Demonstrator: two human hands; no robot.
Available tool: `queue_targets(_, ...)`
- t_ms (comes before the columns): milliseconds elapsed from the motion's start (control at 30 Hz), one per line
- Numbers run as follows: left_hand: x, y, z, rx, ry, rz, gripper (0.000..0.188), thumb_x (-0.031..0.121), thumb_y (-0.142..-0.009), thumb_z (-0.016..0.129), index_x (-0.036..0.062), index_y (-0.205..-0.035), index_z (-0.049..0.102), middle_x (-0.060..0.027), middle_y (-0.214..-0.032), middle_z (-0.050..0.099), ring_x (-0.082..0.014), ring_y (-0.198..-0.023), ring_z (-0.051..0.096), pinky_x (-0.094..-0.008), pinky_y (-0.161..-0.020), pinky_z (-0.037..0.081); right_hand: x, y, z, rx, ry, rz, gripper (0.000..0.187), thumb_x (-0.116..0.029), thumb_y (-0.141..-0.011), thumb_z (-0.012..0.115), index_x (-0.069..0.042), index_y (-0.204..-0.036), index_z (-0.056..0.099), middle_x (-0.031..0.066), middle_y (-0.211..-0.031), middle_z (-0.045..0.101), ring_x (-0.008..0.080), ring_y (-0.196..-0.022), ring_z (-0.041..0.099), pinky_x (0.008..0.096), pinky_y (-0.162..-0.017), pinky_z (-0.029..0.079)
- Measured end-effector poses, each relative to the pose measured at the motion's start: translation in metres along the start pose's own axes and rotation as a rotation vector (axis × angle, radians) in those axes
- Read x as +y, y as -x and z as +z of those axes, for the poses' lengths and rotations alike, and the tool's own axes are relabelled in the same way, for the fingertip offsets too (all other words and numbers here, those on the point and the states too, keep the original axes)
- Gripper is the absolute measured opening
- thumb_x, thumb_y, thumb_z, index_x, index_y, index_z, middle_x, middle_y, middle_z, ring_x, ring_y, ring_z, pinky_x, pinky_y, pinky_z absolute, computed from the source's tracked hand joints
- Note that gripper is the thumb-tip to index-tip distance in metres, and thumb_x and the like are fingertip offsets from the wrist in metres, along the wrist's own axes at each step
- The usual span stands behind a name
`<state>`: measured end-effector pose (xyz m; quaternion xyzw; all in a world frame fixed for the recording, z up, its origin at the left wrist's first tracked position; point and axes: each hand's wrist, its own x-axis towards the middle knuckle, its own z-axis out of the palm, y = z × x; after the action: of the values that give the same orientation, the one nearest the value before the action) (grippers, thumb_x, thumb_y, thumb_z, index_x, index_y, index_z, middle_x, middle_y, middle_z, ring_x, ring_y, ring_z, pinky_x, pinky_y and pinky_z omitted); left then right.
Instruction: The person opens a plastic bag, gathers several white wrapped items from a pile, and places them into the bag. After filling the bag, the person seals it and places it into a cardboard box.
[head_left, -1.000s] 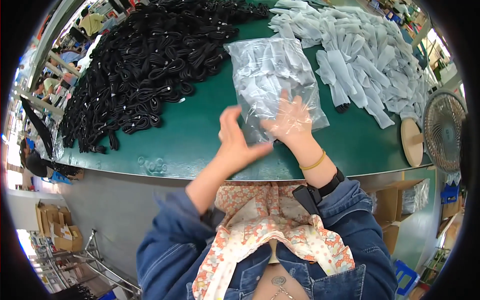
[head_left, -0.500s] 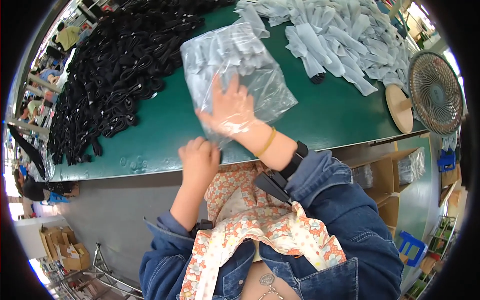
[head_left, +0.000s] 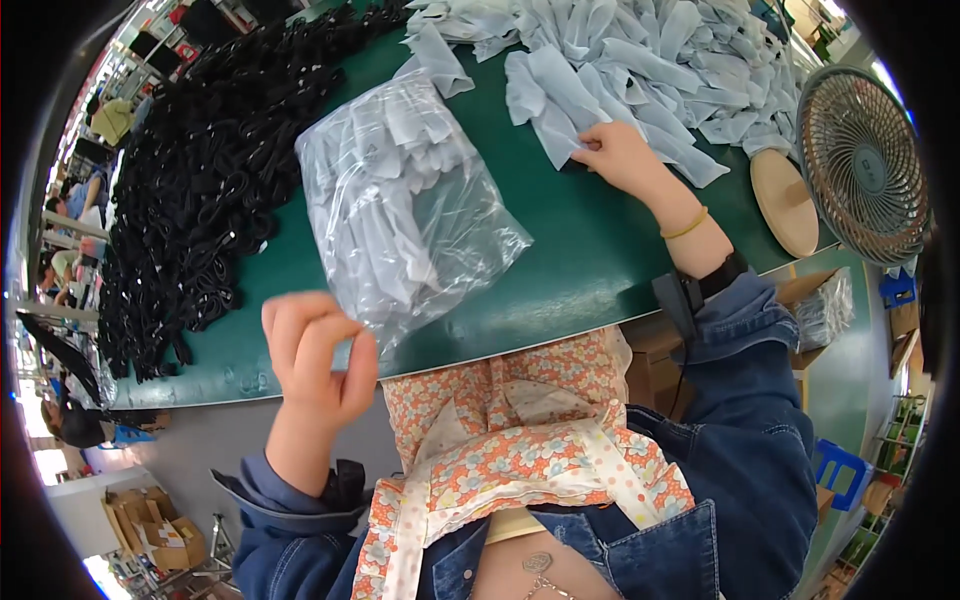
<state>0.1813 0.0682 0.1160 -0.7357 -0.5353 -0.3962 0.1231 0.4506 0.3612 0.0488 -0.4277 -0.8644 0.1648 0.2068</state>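
Note:
A large clear plastic bag (head_left: 460,235), partly filled with pale, blue-white wrapped packets (head_left: 390,160), lies on the green table. My left hand (head_left: 315,345) is raised beside its near corner, fingers loosely curled and thumb apart, with nothing visible in it. To the right, my right hand (head_left: 620,155) reaches to the near edge of a heap of similar packets (head_left: 650,60). Its thumb and fingertips pinch the end of one pale packet (head_left: 555,120) that still lies on the table.
Black coiled straps (head_left: 200,190) are heaped along the table's left side. A fan (head_left: 865,165) with a round wooden base (head_left: 785,205) stands at the right edge. Below it on the right, an open carton (head_left: 800,300) holds clear plastic bags. A blue stool (head_left: 845,475) stands farther down.
My right hand has left the plastic bag and moved right to the packet heap. My left hand has come away from the bag's near corner. The bag appears farther left.

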Motion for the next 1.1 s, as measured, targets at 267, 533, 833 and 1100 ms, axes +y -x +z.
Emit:
queue_targets(267, -0.011, -0.157, 0.138, -0.456, 0.196, -0.299, 0.017, 0.020, -0.083, 0.061, 0.0030, -0.083, 0.059, -0.0153, -0.089, 0.057, -0.0330, -0.084, 0.057, -0.0418, -0.075, 0.045, 0.000, 0.030, -0.030, 0.313, 0.013, -0.238, 0.015, -0.013, -0.080, 0.062, 0.001, -0.077, 0.061, 0.0118, -0.071, 0.061, 0.0223, -0.067, 0.059, 0.0360, -0.059, 0.045)
queue_targets(533, -0.096, -0.206, 0.270, -0.315, -0.137, -0.442, 0.045, 0.037, -0.079, 0.064, -0.0067, -0.089, 0.061, -0.0230, -0.101, 0.062, -0.0341, -0.089, 0.060, -0.0391, -0.078, 0.047, -0.034, 0.050, -0.122, 0.024, -0.867, -0.013, 0.014, -0.008, -0.082, 0.060, -0.001, -0.070, 0.058, -0.0038, -0.065, 0.053, 0.0045, -0.061, 0.046, 0.0219, -0.052, 0.035)
queue_targets(833, -0.072, -0.201, 0.259, -0.852, 0.018, -0.642, 0.044, 0.031, -0.070, 0.067, -0.0106, -0.083, 0.064, -0.0257, -0.094, 0.064, -0.0358, -0.093, 0.062, -0.0404, -0.079, 0.051, -0.020, 0.074, -0.143, -0.380, -1.057, 0.085, 0.017, -0.012, -0.081, 0.061, -0.003, -0.067, 0.057, -0.0024, -0.064, 0.054, 0.0035, -0.057, 0.045, 0.0176, -0.050, 0.032)
queue_targets(1100, 0.016, -0.135, 0.213, -1.026, 0.026, -0.568, 0.051, 0.027, -0.063, 0.071, -0.0115, -0.094, 0.059, -0.0260, -0.094, 0.065, -0.0366, -0.088, 0.065, -0.0384, -0.076, 0.053, 0.014, 0.067, -0.054, -0.078, -0.010, 0.023, 0.032, -0.028, -0.078, 0.065, 0.003, -0.082, 0.060, 0.0152, -0.080, 0.064, 0.0266, -0.075, 0.062, 0.0344, -0.067, 0.049)
